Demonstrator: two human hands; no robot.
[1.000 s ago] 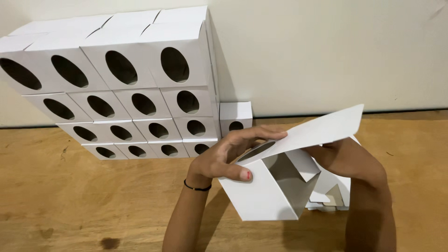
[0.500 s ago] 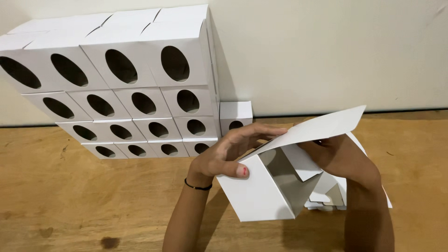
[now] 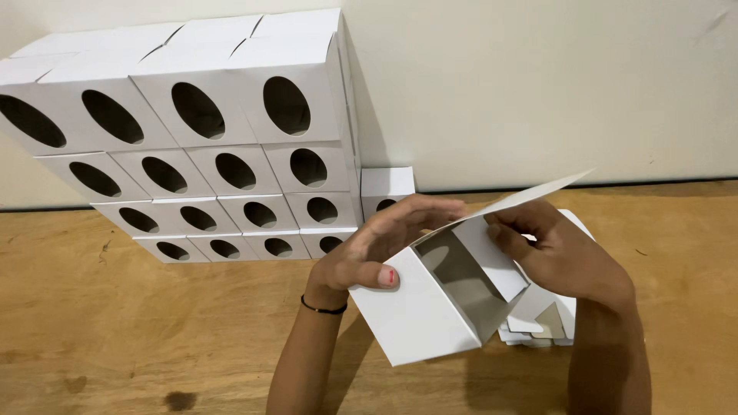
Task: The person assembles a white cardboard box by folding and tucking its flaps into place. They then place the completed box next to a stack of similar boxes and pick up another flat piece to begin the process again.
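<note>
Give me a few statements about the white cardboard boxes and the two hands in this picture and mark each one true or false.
1. Both hands hold a partly folded white cardboard box. True.
2. The stack of finished white boxes with oval cut-outs stands on the right side of the view. False: it stands on the left, against the pale wall.
3. The left hand has a thin dark band at its wrist. True.
4. The box in hand is fully closed. False: its long top flap is raised and the inside shows.
5. The right hand rests flat on the wooden floor. False: its fingers press an inner flap of the box.
</note>
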